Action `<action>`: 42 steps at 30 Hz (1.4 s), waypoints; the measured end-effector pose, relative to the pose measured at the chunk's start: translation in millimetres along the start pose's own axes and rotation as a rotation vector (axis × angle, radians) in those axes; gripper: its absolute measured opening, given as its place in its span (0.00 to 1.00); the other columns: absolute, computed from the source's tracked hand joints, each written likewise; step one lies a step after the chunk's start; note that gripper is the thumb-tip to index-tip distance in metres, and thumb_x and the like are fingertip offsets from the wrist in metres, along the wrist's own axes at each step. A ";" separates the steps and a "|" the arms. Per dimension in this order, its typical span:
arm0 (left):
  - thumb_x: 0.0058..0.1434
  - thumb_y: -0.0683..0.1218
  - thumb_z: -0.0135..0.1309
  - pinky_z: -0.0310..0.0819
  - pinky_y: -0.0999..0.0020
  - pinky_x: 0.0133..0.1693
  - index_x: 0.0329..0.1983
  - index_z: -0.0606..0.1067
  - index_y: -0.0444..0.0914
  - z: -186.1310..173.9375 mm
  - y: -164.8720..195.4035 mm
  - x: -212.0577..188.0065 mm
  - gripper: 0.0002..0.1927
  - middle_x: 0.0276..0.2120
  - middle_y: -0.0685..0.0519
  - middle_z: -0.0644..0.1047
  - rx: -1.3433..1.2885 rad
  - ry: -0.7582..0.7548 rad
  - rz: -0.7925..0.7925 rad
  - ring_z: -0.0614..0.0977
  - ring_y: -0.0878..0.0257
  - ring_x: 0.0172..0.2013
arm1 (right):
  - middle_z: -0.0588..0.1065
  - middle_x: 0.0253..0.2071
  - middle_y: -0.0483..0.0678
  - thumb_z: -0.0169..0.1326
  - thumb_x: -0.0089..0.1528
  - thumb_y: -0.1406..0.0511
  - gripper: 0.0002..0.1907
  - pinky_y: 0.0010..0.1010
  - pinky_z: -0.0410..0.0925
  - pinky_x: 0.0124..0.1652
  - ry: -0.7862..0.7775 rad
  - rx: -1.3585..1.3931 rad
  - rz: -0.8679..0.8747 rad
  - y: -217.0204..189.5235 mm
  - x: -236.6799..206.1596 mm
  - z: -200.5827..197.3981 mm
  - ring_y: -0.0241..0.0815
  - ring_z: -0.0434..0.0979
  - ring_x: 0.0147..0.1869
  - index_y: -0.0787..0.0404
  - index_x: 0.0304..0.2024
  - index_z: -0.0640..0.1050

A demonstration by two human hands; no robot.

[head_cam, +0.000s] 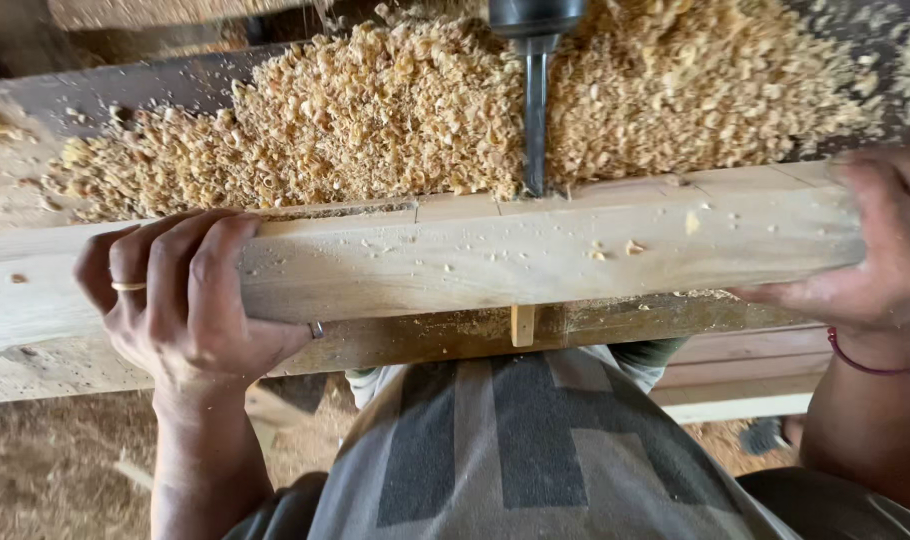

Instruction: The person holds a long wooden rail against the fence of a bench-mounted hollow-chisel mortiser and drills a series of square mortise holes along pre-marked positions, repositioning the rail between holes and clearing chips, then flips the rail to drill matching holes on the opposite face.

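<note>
Timber across mid-frame: a pale wooden beam runs from left edge to right. Left hand at lower left wraps its fingers over the beam's top, gripping firmly. Right hand at the right edge clasps the beam's end. A dark drill bit meets its far edge at top centre, sawdust heaped behind.
</note>
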State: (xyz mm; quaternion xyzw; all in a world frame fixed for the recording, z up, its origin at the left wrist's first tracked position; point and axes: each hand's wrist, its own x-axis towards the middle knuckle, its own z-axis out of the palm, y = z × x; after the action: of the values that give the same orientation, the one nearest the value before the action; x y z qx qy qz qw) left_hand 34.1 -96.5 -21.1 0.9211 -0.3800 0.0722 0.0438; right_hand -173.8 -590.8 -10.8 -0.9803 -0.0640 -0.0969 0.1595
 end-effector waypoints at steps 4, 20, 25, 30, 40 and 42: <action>0.67 0.73 0.44 0.66 0.55 0.54 0.47 0.78 0.41 -5.0 4.0 3.1 0.33 0.42 0.50 0.82 0.022 0.051 0.039 0.79 0.59 0.41 | 0.74 0.42 0.64 0.73 0.48 0.39 0.49 0.42 0.75 0.42 0.009 -0.057 -0.075 1.9 1.9 3.5 0.58 0.78 0.44 0.81 0.44 0.77; 0.66 0.70 0.40 0.66 0.51 0.55 0.45 0.80 0.42 -10.2 27.4 -20.1 0.32 0.41 0.53 0.83 -0.082 -0.001 -0.072 0.80 0.59 0.43 | 0.73 0.38 0.65 0.72 0.42 0.39 0.49 0.46 0.74 0.40 -0.075 0.046 -0.010 -17.3 -5.1 -11.9 0.59 0.77 0.41 0.79 0.39 0.76; 0.65 0.78 0.41 0.64 0.50 0.56 0.48 0.79 0.41 -10.4 24.7 -17.2 0.38 0.42 0.51 0.82 -0.063 -0.016 -0.007 0.79 0.57 0.44 | 0.73 0.37 0.65 0.71 0.42 0.39 0.49 0.46 0.74 0.40 -0.081 0.020 -0.037 -10.5 -0.9 -10.3 0.59 0.77 0.40 0.78 0.39 0.76; 0.65 0.79 0.42 0.65 0.49 0.54 0.46 0.79 0.37 -12.8 18.7 -1.0 0.42 0.38 0.46 0.80 -0.053 0.012 0.030 0.78 0.54 0.41 | 0.73 0.36 0.65 0.71 0.42 0.38 0.49 0.46 0.75 0.40 -0.070 0.024 -0.031 -9.0 0.3 -12.1 0.60 0.77 0.40 0.78 0.38 0.76; 0.59 0.84 0.39 0.65 0.49 0.53 0.42 0.78 0.35 -17.7 21.7 8.5 0.49 0.38 0.46 0.79 -0.089 0.020 0.048 0.79 0.54 0.41 | 0.74 0.35 0.65 0.70 0.41 0.38 0.49 0.47 0.75 0.41 -0.060 0.001 -0.054 -9.6 0.9 -11.2 0.60 0.77 0.39 0.78 0.37 0.76; 0.60 0.84 0.38 0.65 0.50 0.55 0.44 0.78 0.34 -20.0 25.0 13.2 0.50 0.41 0.45 0.79 -0.098 0.028 0.024 0.78 0.54 0.43 | 0.74 0.35 0.64 0.70 0.41 0.38 0.49 0.47 0.75 0.41 -0.047 -0.010 -0.075 -7.1 1.8 -9.0 0.60 0.77 0.39 0.78 0.37 0.76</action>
State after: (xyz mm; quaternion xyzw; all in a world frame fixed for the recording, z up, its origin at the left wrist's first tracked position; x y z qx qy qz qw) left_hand 23.6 -120.7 1.4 0.9121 -0.3934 0.0670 0.0935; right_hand -174.7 -586.8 0.1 -0.9801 -0.1041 -0.0799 0.1493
